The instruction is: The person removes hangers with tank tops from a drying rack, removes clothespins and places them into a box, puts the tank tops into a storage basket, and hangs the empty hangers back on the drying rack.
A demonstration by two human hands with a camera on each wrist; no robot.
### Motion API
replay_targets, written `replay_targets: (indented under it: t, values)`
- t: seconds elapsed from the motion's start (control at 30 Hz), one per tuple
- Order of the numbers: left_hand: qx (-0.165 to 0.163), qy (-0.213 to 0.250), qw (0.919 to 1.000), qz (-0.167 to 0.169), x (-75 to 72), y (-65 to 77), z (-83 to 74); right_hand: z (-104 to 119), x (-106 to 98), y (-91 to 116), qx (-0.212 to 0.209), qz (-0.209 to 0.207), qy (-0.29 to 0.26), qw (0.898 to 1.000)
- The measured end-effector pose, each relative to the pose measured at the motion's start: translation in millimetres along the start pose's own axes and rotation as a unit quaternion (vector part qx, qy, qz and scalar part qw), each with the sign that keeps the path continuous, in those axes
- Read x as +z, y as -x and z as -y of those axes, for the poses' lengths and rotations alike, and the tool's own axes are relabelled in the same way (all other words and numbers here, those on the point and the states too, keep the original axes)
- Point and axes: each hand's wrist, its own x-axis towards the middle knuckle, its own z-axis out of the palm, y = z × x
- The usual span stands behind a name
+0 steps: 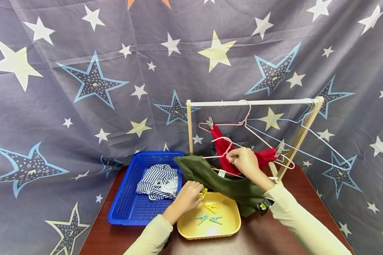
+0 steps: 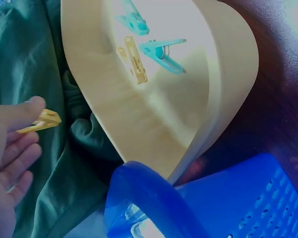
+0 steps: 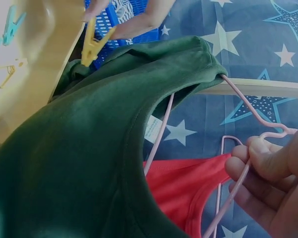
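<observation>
My right hand (image 1: 244,160) grips a pink hanger (image 3: 243,101) just below its hook. From that hanger hangs a dark green garment (image 1: 223,187), its neckline and white label (image 3: 153,130) facing the right wrist camera. A yellow clothespin (image 2: 43,119) is pinched between the thumb and fingers of my left hand (image 1: 188,196), close to the garment's left shoulder. Below, a yellow basin (image 1: 191,232) holds two light blue clothespins (image 1: 215,220) and another yellow clothespin (image 1: 210,208).
A blue basket (image 1: 124,221) with striped cloth (image 1: 156,179) stands left. Behind my right hand is a rack (image 1: 220,103) with a red garment (image 1: 221,141) clipped to a pink hanger, plus a light blue hanger (image 1: 325,141) at right. A star-patterned curtain (image 1: 140,53) hangs behind.
</observation>
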Motion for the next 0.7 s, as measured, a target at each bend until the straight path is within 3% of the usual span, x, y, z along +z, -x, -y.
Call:
replay_targets:
  t: [0.2, 0.4, 0.53, 0.7]
  values:
    - [-0.035, -0.021, 0.9946, 0.095, 9.8, -0.3, -1.4, -0.3, 0.4, 0.5, -0.003, -0.002, 0.000, 1.000]
    - [-0.073, -0.034, 0.9843, 0.157, 17.2, 0.3, -7.0, -0.8, 1.1, 1.6, -0.001, -0.004, 0.000, 1.000]
    - [-0.094, -0.028, 0.9794, 0.176, 23.7, 1.9, -7.8, -1.2, 1.1, 1.7, 0.002, -0.007, -0.002, 1.000]
    - [-0.093, -0.024, 0.9815, 0.166, 29.1, 4.5, -7.5, -0.8, 1.1, 1.9, 0.010, -0.003, -0.007, 1.000]
